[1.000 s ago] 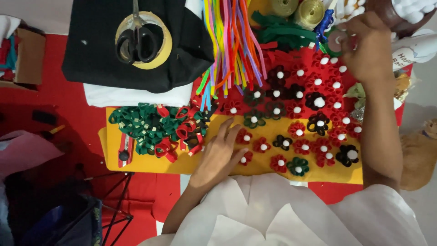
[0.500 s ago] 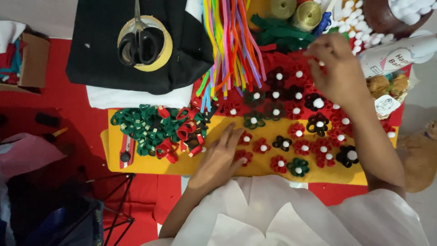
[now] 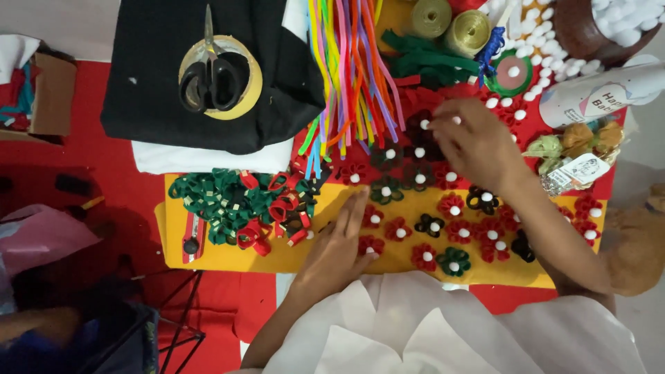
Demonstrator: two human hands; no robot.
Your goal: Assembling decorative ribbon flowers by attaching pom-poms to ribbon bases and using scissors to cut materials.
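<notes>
**Hands over felt flowers on yellow sheet**

The left hand (image 3: pixel 339 242) lies flat and released, palm down, on the yellow sheet (image 3: pixel 312 253), fingers extended and together. Its fingertips point toward a red felt flower (image 3: pixel 373 217), and the thumb side sits just beside another red flower (image 3: pixel 370 246). It grips nothing.

The right hand (image 3: pixel 478 142) is further up the sheet, over the dark flowers (image 3: pixel 419 135) at the upper rows. Its fingers are curled downward, and a small white ball (image 3: pixel 456 120) shows at the fingertips; whether the ball is pinched or merely touched cannot be told from this view.

The felt flowers (image 3: pixel 443 215), in red, dark green and black, each with a white centre, lie in loose rows across the right half of the yellow sheet, between the 2 hands and under the right forearm.

To the left of the left hand, a heap of green and red looped strips (image 3: pixel 235 204) rests on the same sheet, with a red utility knife (image 3: pixel 192 235) at the heap's left edge.

Above, a bundle of multicoloured pipe cleaners (image 3: pixel 350 69) fans down toward the flowers. Black scissors (image 3: pixel 210 76) lie on a roll of tape, which sits on black cloth (image 3: pixel 152 90). 2 spools of gold ribbon (image 3: pixel 450 24) and loose white balls (image 3: pixel 537 48) lie at the top right.
</notes>
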